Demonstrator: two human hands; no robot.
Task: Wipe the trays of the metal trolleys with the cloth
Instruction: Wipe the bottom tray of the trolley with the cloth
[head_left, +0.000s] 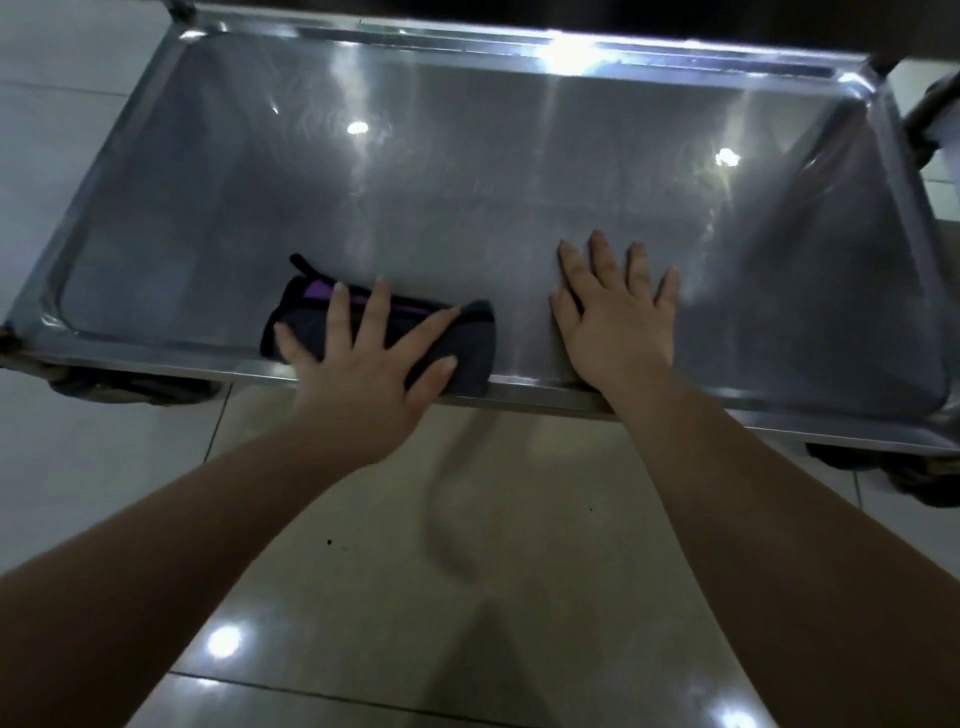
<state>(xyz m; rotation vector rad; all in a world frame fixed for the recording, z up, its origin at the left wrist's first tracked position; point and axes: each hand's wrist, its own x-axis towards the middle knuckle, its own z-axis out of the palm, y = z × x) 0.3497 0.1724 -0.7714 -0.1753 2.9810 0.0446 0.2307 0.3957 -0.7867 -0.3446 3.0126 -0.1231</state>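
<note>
Head view, findings as follows.

**Handling (judged):** the cloth (470, 338) looks soft, light and limp. Dragged by one corner it would likely bunch or come unfolded. It is best taken from above, palm flat on the middle of the fold and fingers fanned to its edges. The tray (467, 171) is stiff, polished steel and looks slick, so the pad should slide freely. A castor (130, 387) shows under the tray's near left corner (the trolley may roll under a hard push), so bracing is advisable.

**Grip:** the left hand (363, 374) lies flat on the cloth, its fingers straight and spread apart. It presses down and does not curl round the fabric. The right hand (618, 322) rests flat on bare tray metal, fingers straight, holding nothing. It lies to the right of the cloth and clear of it.

**Position:** the cloth sits on the tray floor against the tray's near rim, left of the tray's middle.

**Appearance:** the fabric is near-black with a purple stripe, folded into a thick oblong pad. A thin dark tab juts out at its far left corner.
</note>
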